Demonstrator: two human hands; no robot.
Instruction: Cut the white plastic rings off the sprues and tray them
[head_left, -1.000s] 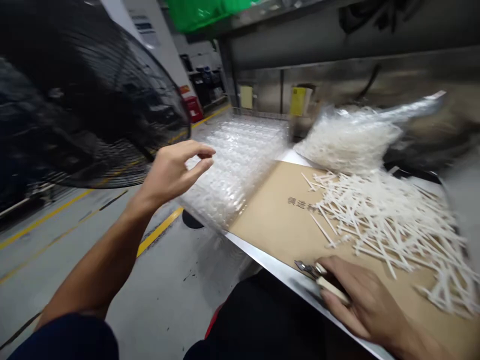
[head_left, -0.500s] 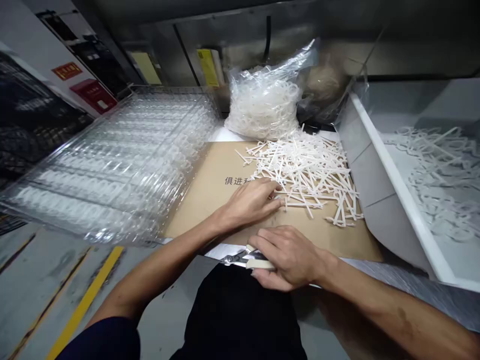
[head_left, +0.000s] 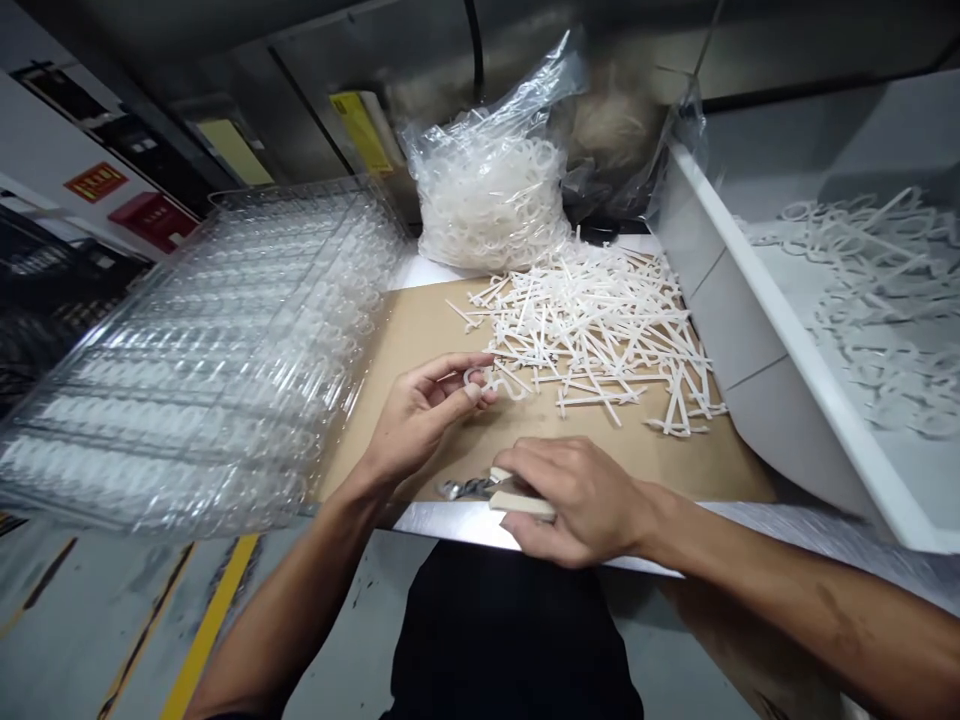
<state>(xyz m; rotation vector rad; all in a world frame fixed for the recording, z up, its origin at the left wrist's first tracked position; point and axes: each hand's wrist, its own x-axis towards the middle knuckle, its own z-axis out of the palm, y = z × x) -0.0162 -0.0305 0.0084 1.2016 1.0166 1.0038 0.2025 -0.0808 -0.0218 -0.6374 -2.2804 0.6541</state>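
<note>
My left hand (head_left: 416,415) pinches a small translucent white plastic part with a ring at one end (head_left: 506,382), just left of the heap. My right hand (head_left: 577,505) is wrapped round a pair of cutting pliers with cream handles (head_left: 519,504). Their metal jaws point left, near the front edge of the brown cardboard sheet (head_left: 420,325), and look blurred. A loose heap of thin white plastic sticks (head_left: 592,320) lies on the cardboard beyond both hands.
At left stand stacked clear plastic trays (head_left: 187,350) with rows of white parts. A clear bag (head_left: 491,205) full of ring-shaped parts sits behind the heap. On the right, a white bin (head_left: 795,345) holds more plastic pieces. The metal table edge (head_left: 450,520) runs in front.
My left hand has drawn back left from the heap's edge and now shows the ringed plastic part. My right hand still grips the pliers. The camera view has shifted.
</note>
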